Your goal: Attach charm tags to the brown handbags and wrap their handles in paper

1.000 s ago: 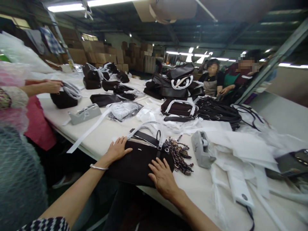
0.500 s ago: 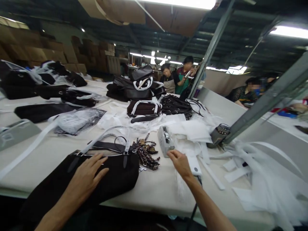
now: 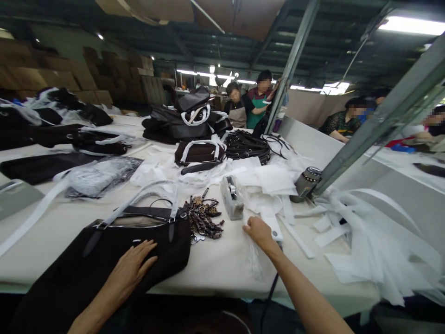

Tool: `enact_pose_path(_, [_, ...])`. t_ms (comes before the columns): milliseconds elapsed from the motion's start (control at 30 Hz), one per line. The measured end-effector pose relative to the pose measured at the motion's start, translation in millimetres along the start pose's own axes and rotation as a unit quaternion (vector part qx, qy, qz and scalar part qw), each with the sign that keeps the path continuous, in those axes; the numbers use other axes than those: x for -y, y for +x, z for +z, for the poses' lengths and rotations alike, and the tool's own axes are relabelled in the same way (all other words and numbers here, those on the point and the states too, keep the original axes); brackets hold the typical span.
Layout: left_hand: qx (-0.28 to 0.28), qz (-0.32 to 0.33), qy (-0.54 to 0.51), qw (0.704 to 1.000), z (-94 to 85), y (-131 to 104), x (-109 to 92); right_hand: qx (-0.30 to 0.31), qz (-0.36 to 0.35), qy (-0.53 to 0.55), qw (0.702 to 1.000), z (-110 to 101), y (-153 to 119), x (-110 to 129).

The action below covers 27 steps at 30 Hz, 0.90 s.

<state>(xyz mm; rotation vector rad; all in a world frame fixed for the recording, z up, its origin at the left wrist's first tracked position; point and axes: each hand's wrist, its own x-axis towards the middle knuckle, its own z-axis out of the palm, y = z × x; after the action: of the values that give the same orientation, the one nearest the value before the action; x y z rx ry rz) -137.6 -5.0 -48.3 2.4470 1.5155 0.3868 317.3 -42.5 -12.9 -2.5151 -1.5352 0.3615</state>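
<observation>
A dark handbag [image 3: 163, 255] with white-wrapped handles lies on the table at the front left. My left hand [image 3: 134, 266] rests on it with the fingers stretched out. Over the table, right of the bag, my right hand [image 3: 260, 233] has its fingers closed; what they hold, if anything, is too small to tell. Just beyond that hand stands a grey tape dispenser [image 3: 232, 198]. Clear thin strips [image 3: 255, 260] hang or lie below my right hand. Between bag and dispenser is a heap of brown patterned straps with rings [image 3: 204, 218].
Behind are stacked dark bags [image 3: 187, 123], black straps [image 3: 247, 146] and a plastic-wrapped packet [image 3: 104, 176]. White foam strips [image 3: 378, 241] and a dark jar [image 3: 308, 184] are on the right. A slanted metal post [image 3: 375, 120] rises there. People work beyond the table.
My right hand has drawn back slightly from the tape dispenser. My left hand has slid a little lower on the bag. The camera view has shifted to the right.
</observation>
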Motion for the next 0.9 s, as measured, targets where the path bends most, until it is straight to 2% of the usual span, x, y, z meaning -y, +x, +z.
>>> enact_pose_path(100, [-0.077, -0.008, -0.039, 0.996, -29.6, 4, -27, -0.010, 0.023, 0.018, 1.000, -4, 3, -8])
enact_pose_path(167, [-0.141, 0.007, -0.083, 0.986, -52.4, 7, -61, -0.021, 0.029, 0.041, 0.999, -10, 3, -15])
enact_pose_path(200, [-0.156, 0.021, -0.120, 0.980, -61.6, 9, -82, -0.026, 0.029, 0.056, 0.998, -13, 2, -17])
enact_pose_path(267, [-0.122, 0.042, -0.216, 0.968, -70.0, 15, -129, -0.034, 0.022, 0.088, 0.995, -16, -2, -19])
enact_pose_path(333, [-0.015, 0.045, -0.319, 0.946, -60.9, 24, -174, -0.041, 0.011, 0.115, 0.992, -16, -8, -18])
enact_pose_path(400, [0.090, 0.032, -0.405, 0.909, -36.1, 39, -212, -0.060, -0.001, 0.150, 0.987, -13, -18, -16])
enact_pose_path(467, [0.094, 0.036, -0.421, 0.901, -4.8, 57, -239, -0.090, -0.015, 0.207, 0.974, -8, -29, -15])
enact_pose_path(533, [0.035, 0.081, -0.382, 0.920, 21.6, 76, -255, -0.108, -0.034, 0.266, 0.957, -3, -41, -15])
enact_pose_path(600, [-0.014, 0.141, -0.299, 0.944, 36.0, 93, -264, -0.105, -0.061, 0.293, 0.948, 0, -52, -17])
enact_pose_path(700, [-0.016, 0.225, -0.148, 0.963, 36.6, 111, -273, -0.104, -0.105, 0.267, 0.952, 2, -63, -18])
enact_pose_path(833, [0.016, 0.291, -0.016, 0.956, 28.0, 124, -277, -0.150, -0.132, 0.197, 0.960, -1, -69, -20])
enact_pose_path(900, [0.010, 0.308, 0.018, 0.951, 27.2, 127, -276, -0.168, -0.140, 0.176, 0.960, -2, -69, -22])
